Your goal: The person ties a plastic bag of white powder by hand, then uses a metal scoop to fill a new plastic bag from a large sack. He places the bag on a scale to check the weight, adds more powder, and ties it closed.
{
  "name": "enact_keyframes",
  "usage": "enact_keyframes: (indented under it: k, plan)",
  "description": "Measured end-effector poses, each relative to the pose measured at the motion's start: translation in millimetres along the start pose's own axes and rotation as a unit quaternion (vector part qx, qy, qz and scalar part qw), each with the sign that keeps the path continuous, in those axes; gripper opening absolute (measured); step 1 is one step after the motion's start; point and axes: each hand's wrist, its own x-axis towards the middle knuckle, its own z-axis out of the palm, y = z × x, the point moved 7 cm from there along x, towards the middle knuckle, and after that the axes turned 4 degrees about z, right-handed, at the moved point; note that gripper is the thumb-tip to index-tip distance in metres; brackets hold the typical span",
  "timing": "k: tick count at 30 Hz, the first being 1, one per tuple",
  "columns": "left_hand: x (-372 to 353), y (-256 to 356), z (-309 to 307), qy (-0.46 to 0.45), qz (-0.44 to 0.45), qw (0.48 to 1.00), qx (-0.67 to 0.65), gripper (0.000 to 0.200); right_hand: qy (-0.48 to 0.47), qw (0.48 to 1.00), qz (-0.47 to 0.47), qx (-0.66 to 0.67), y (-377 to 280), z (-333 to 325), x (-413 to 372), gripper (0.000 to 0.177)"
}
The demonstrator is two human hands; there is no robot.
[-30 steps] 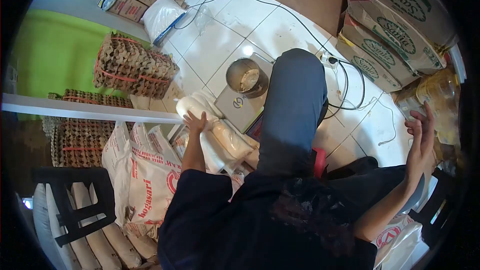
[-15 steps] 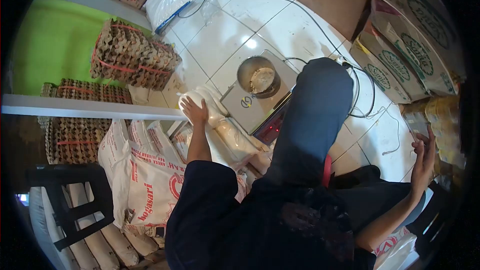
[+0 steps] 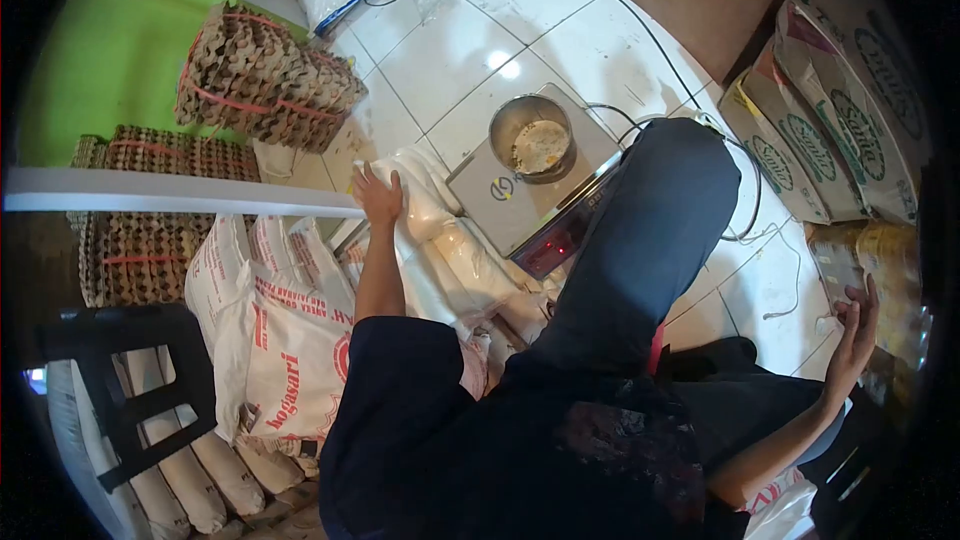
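My left hand (image 3: pixel 379 194) rests on the end of a pile of clear plastic bags of white powder (image 3: pixel 418 176), beside the end of a white ledge. Its fingers are spread a little and it grips nothing. Off to the right, my right hand (image 3: pixel 855 332) is raised in the air with fingers apart, near stacked yellowish packs (image 3: pixel 893 265). Between the hands, a metal bowl (image 3: pixel 532 136) with pale crumbly contents stands on a flat digital scale (image 3: pixel 500 190), whose display (image 3: pixel 549 251) glows red beside my knee.
Tied stacks of egg trays (image 3: pixel 262 77) stand at the left beyond the white ledge (image 3: pixel 170 190). Printed flour sacks (image 3: pixel 290 365) lie left of my arm. Cartons (image 3: pixel 800 145) line the right side. Cables (image 3: pixel 625 2) run over the tiled floor (image 3: pixel 440 60).
The view has shifted slightly. My left hand has slid a little back over the bags toward the ledge end, its fingers less spread. My right hand stays raised.
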Motion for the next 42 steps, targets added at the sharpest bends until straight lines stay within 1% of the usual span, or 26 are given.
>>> enact_keyframes:
  k: [2, 3, 8, 10, 13, 16, 19, 21, 22, 23, 24, 25, 26, 27, 28, 29, 30, 31, 32, 33, 34, 35, 36, 39, 40, 42]
  plan:
    - [-2, -5, 19, 0.042, 0.034, 0.997, 0.051, 0.082, 0.010, 1.000, 0.009, 0.004, 1, -5, -2, 0.041]
    - [-3, -3, 18, 0.065, 0.041, 0.996, 0.050, 0.081, 0.013, 1.000, 0.013, 0.006, 0, -6, -3, 0.041]
    - [13, -17, 27, 0.007, 0.041, 0.998, 0.037, 0.081, 0.012, 1.000, 0.015, 0.007, 0, -4, -1, 0.041]
    - [15, -17, 26, -0.005, 0.040, 0.999, 0.032, 0.081, 0.015, 1.000, 0.015, -0.009, -2, -2, 0, 0.041]
    - [16, -17, 25, -0.019, 0.041, 0.998, 0.047, 0.082, 0.001, 1.000, 0.013, 0.007, 0, 0, 3, 0.040]
    - [17, -19, 26, -0.038, 0.042, 0.998, 0.034, 0.084, 0.014, 1.000, 0.009, -0.017, -6, -1, 0, 0.040]
    - [19, -23, 32, -0.041, 0.040, 0.997, 0.061, 0.086, 0.008, 1.000, 0.006, -0.026, 2, -6, 0, 0.040]
    - [33, -42, 49, -0.043, 0.072, 0.996, 0.041, 0.090, -0.003, 1.000, 0.001, 0.000, 14, -8, 4, 0.040]
    - [36, -55, 60, -0.055, 0.031, 0.997, 0.041, 0.091, 0.010, 1.000, -0.014, 0.012, 12, -7, 4, 0.037]
    - [40, -65, 68, -0.054, 0.050, 0.996, -0.042, 0.092, 0.029, 0.999, 0.011, 0.039, 2, -4, -1, 0.037]
    - [37, -73, 70, -0.128, 0.023, 0.989, -0.069, 0.090, 0.038, 0.999, 0.035, 0.012, -13, 0, -5, 0.040]
    - [60, -98, 101, -0.258, 0.001, 0.956, -0.137, 0.082, 0.020, 0.995, -0.016, 0.095, -15, 6, -6, 0.046]
    - [72, -81, 95, -0.243, 0.024, 0.965, -0.096, 0.078, 0.018, 0.996, 0.023, 0.089, -22, 11, -7, 0.047]
    - [86, -67, 78, -0.163, 0.056, 0.984, -0.044, 0.074, 0.026, 0.996, -0.032, 0.081, -40, 14, -11, 0.054]
    - [102, -51, 52, -0.060, 0.079, 0.995, -0.011, 0.070, -0.013, 0.982, -0.040, 0.184, -47, 26, -4, 0.059]
    - [117, -25, 24, 0.042, 0.089, 0.995, -0.014, 0.066, 0.022, 0.984, -0.101, 0.143, -71, 23, -2, 0.053]
    - [129, 3, -6, 0.121, 0.103, 0.986, -0.043, 0.062, 0.070, 0.986, -0.114, 0.102, -82, 29, -1, 0.042]
    - [128, 37, -39, 0.214, 0.135, 0.964, -0.077, 0.060, 0.098, 0.978, -0.162, 0.085, -98, 29, -6, 0.037]
    - [113, 74, -81, 0.309, 0.151, 0.932, -0.114, 0.059, 0.043, 0.988, -0.131, 0.070, -107, 44, -2, 0.036]
    - [85, 131, -127, 0.300, 0.125, 0.931, -0.168, 0.057, 0.053, 0.982, -0.161, 0.079, -121, 45, -3, 0.034]
    - [60, 182, -168, 0.290, 0.098, 0.926, -0.219, 0.055, 0.041, 0.982, -0.161, 0.094, -126, 54, -1, 0.031]
    - [55, 215, -199, 0.281, 0.189, 0.868, -0.365, 0.052, 0.042, 0.980, -0.169, 0.098, -129, 62, -1, 0.031]
    - [65, 238, -227, 0.312, 0.274, 0.849, -0.327, 0.047, 0.042, 0.978, -0.176, 0.102, -132, 67, 0, 0.030]
    - [-33, 350, -309, 0.313, 0.378, 0.765, -0.418, 0.042, 0.066, 0.971, -0.193, 0.127, -129, 68, 3, 0.030]
    - [-54, 375, -325, 0.300, 0.413, 0.735, -0.445, 0.041, 0.105, 0.953, -0.194, 0.207, -125, 54, 5, 0.030]
    - [-95, 422, -346, 0.261, 0.490, 0.690, -0.465, 0.040, 0.175, 0.896, -0.197, 0.358, -106, 15, 14, 0.030]
